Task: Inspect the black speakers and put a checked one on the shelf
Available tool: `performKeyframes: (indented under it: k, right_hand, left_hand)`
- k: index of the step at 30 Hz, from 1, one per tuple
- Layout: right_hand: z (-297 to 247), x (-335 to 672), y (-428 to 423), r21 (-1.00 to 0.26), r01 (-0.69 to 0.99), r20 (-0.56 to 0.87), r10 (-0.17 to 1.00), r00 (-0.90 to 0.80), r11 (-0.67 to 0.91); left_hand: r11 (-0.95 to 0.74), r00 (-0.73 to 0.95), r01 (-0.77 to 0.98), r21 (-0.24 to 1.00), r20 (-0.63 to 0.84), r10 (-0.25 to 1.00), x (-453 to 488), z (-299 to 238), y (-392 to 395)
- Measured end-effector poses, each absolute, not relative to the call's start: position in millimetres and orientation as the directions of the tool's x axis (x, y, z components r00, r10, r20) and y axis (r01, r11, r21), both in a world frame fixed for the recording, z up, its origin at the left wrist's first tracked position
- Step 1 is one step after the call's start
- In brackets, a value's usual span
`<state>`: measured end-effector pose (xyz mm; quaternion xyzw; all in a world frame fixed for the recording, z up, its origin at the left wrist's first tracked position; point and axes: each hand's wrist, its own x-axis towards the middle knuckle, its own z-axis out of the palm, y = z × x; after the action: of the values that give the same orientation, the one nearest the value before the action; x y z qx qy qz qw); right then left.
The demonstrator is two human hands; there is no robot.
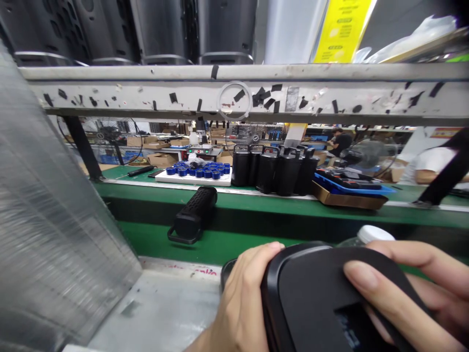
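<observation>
Close to the camera, at the lower right, is a large black plastic casing point(273, 278) with rounded corners. My left hand point(244, 293) is wrapped round its left side, fingers closed on the edge. A smooth black panel point(311, 293) forms the face toward me, with a dark rectangular opening low on it. My right hand point(406, 293) grips this panel's right side, thumb pressed on the face and the other fingers behind the edge. Whether panel and casing are joined cannot be seen. Just behind them shows a clear bottle with a white cap point(375, 233).
A black cylindrical speaker-like unit point(194, 215) lies on the green conveyor belt point(146, 239). Beyond stand several black handled cylinders point(269, 171), a white tray point(190, 180) of blue-ringed parts and a blue tray point(384, 189). A shelf beam point(183, 93) crosses above; wrapped material point(62, 205) rises left.
</observation>
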<state>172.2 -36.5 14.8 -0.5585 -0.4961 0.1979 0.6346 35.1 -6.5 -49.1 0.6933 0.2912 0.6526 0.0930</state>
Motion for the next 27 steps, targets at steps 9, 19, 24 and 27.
performKeyframes:
  k: [9, 19, 24, 27]
  right_hand:
    - [43, 159, -51, -0.916, 0.359, 0.341, 0.817, 0.464, 0.179]
    - [46, 169, -56, -0.913, 0.354, 0.321, 0.892, 0.318, 0.202]
    - [44, 167, -56, -0.927, 0.322, 0.294, 0.905, 0.307, 0.192]
    - [41, 167, -55, -0.916, 0.347, 0.32, 0.889, 0.327, 0.202]
  left_hand:
    - [-0.831, -0.059, 0.312, 0.46, 0.882, 0.467, 39, -50, -2]
    - [-0.831, -0.092, 0.28, 0.48, 0.876, 0.474, 42, -49, -2]
    - [-0.85, -0.028, 0.345, 0.397, 0.91, 0.414, 38, -51, 2]
    - [-0.824, -0.01, 0.398, 0.403, 0.9, 0.436, 36, -51, 1]
